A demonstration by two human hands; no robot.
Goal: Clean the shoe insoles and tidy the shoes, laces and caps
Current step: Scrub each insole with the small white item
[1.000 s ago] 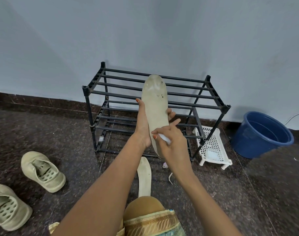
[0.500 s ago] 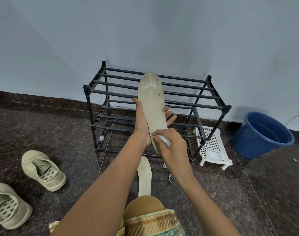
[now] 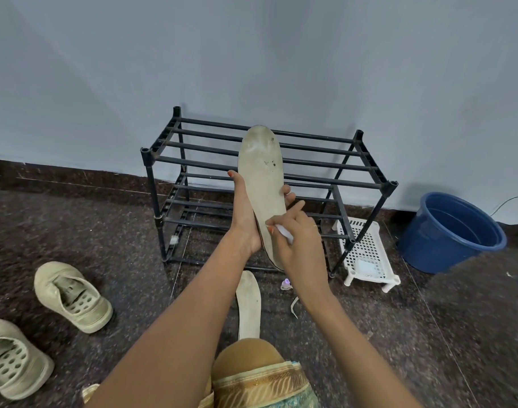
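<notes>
A black metal shoe rack [image 3: 153, 195] stands against the wall, with a blue bucket [image 3: 446, 248] well to its right and a white perforated stand [image 3: 366, 254] on the floor between them. Two pale green shoes [image 3: 72, 295] lie at the left (the nearer one partly cut off by the frame edge). The held insole [image 3: 262, 178] is upright in front of the rack, toe end up. The left hand [image 3: 246, 219] grips it from behind, fingers wrapping its edges. A second insole [image 3: 248, 304] lies flat on the floor below. The right hand [image 3: 299, 240] pinches a small white item [image 3: 284, 232] against the held insole's lower part; what the item is cannot be told.
</notes>
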